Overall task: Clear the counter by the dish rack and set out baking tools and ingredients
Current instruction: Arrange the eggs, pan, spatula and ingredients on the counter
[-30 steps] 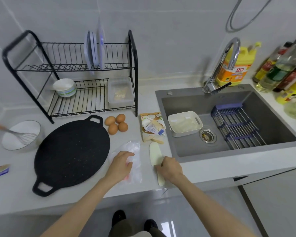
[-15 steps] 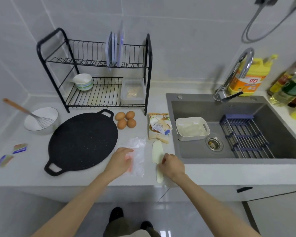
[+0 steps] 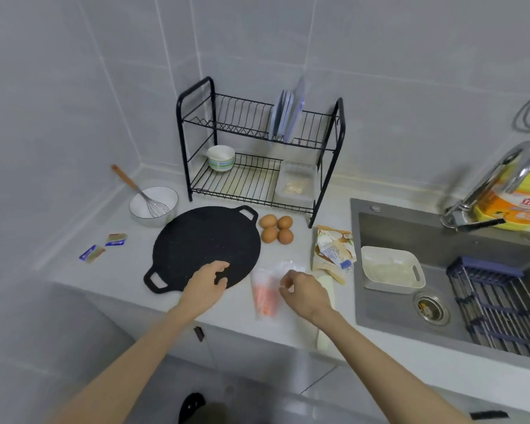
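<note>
Eggs (image 3: 269,234): four; packets (image 3: 116,239): two. Bag (image 3: 265,296) lies lengthwise, running away from me, pinched by my right hand (image 3: 305,295); left hand (image 3: 204,286) hangs loose, empty, over the pan (image 3: 202,237).

Right hand (image 3: 303,293) hides much of the spatula (image 3: 326,284); yellow bottle (image 3: 514,206) is cropped.

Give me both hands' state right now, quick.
Left hand: open, fingers loosely curved over the pan rim, holding nothing.
Right hand: closed, fingertips pinching the bag.
</note>
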`<state>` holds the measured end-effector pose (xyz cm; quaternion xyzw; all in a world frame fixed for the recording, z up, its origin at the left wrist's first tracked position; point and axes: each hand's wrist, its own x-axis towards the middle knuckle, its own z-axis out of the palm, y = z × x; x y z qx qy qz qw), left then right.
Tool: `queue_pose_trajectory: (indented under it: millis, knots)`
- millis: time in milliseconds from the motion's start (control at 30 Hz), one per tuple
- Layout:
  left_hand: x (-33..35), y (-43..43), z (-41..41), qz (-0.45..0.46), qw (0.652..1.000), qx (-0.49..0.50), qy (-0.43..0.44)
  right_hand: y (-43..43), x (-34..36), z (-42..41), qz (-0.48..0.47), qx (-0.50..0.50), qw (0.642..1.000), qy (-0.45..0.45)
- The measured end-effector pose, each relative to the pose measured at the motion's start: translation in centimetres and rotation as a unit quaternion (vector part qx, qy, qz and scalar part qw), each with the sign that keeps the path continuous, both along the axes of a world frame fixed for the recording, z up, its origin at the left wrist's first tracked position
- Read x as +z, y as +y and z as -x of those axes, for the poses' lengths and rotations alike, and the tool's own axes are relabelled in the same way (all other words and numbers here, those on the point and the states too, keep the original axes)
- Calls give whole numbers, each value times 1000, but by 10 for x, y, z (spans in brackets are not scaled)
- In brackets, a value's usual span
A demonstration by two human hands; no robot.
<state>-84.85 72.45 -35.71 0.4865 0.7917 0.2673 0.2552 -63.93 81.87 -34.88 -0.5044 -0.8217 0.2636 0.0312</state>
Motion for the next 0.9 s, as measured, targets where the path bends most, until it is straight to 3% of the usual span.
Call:
queue_pose_trajectory:
  millis: [267, 400, 733, 900]
  knots:
    - [-19, -40, 81, 67, 992, 1, 108, -18, -6, 86, 0, 102, 995, 2]
    - [-31, -58, 119, 92, 985, -38, 142, -25, -20, 133, 34, 119, 991, -58]
    - [-50, -78, 179, 52, 952, -200, 226, -53, -44, 203, 93, 125, 968, -198]
    - [-51, -74, 199, 21, 949, -212, 231, -66, -45, 220, 138, 125, 957, -224]
